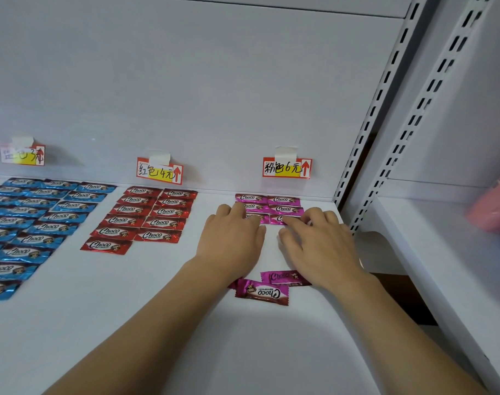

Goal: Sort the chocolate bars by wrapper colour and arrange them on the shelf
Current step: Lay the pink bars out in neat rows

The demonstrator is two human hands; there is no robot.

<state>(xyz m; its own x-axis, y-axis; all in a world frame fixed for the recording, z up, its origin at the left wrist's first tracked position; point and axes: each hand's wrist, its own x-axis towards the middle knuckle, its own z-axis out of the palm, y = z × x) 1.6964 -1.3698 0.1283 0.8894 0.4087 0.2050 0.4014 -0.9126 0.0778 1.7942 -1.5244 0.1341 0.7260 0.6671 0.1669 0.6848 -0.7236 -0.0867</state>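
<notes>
Pink-wrapped chocolate bars [283, 200] lie in two short columns at the back right of the white shelf [157, 295]. My left hand [231, 238] rests with straight fingers on the left column's front bar. My right hand [317, 240] touches the right column's front bar with its fingertips. Two loose pink bars [261, 292] lie on the shelf under my wrists, one upside down. Red bars [146, 218] form two columns at the middle. Blue bars [35, 223] fill several columns at the left.
Three price labels hang on the back panel: a blue one [22, 155], a red one [159, 171] and a pink one [287, 167]. Slotted white uprights [368, 124] bound the shelf on the right. A blurred pink object [491, 212] sits on the neighbouring shelf.
</notes>
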